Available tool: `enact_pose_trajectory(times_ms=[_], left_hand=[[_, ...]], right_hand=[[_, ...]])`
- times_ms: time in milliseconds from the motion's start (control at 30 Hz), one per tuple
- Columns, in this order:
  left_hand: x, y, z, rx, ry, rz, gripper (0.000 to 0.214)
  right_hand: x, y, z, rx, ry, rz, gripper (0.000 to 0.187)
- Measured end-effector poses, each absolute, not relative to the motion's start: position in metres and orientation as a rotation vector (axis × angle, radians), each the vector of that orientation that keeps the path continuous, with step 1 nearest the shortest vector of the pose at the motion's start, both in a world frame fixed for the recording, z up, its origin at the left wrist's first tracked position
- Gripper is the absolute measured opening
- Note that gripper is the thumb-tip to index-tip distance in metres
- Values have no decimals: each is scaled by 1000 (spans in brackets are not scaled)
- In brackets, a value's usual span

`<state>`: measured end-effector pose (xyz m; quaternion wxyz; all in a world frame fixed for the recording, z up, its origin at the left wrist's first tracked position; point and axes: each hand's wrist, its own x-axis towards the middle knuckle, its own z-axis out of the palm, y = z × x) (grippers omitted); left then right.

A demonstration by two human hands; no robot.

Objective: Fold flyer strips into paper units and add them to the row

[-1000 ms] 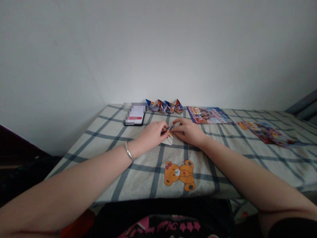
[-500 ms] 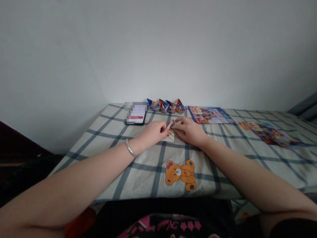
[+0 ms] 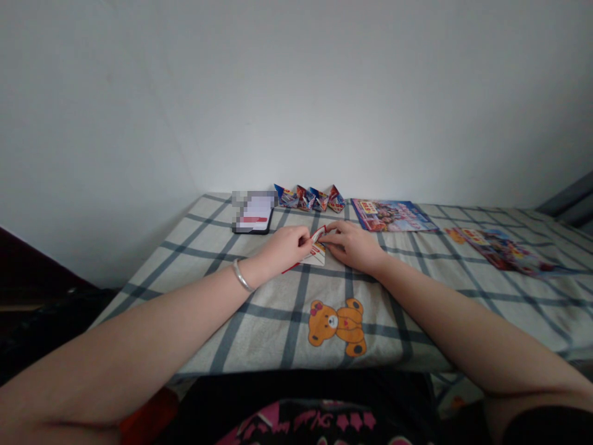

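A small folded piece of printed paper (image 3: 315, 254), white with red edges and some yellow, lies on the checked cloth between my hands. My left hand (image 3: 291, 244) is closed, its thumb and finger pinching the paper's left side near a raised fold. My right hand (image 3: 353, 244) has its fingers curled onto the paper's right upper edge, thumb below and fingertips pressed at the fold. Part of the paper is hidden under my left hand. A silver bangle (image 3: 242, 276) circles my left wrist.
Behind my hands stands a row of folded colourful paper pieces (image 3: 309, 199) by the wall. A phone (image 3: 254, 213) lies to their left. Two printed glossy sheets (image 3: 396, 215) lie to the right, the farther-right sheet (image 3: 509, 250) nearer me. The tablecloth (image 3: 259, 334) bears a printed bear.
The raised flap of the paper has been pressed lower, and a red edge now shows beneath my left wrist. My right fingers have shifted slightly left at the fold.
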<state>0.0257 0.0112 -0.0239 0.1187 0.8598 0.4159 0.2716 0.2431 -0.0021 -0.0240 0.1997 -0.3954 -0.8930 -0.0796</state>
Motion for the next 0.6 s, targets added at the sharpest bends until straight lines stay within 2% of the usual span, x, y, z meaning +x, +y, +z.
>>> enact_pose_trajectory(times_ms=[200, 467, 533, 600], left_hand=[[26, 6, -19, 2584, 1157, 781, 21], [25, 7, -21, 2610, 1106, 795, 24], [25, 7, -21, 2629, 1081, 791, 24], [25, 7, -21, 2654, 1065, 784, 23]], right_hand=[[242, -3, -21, -1105, -2500, -197, 26], [246, -5, -19, -1324, -2320, 30, 5], [247, -5, -21, -1379, -2204, 133, 9], [248, -4, -22, -1343, -2156, 212, 21]])
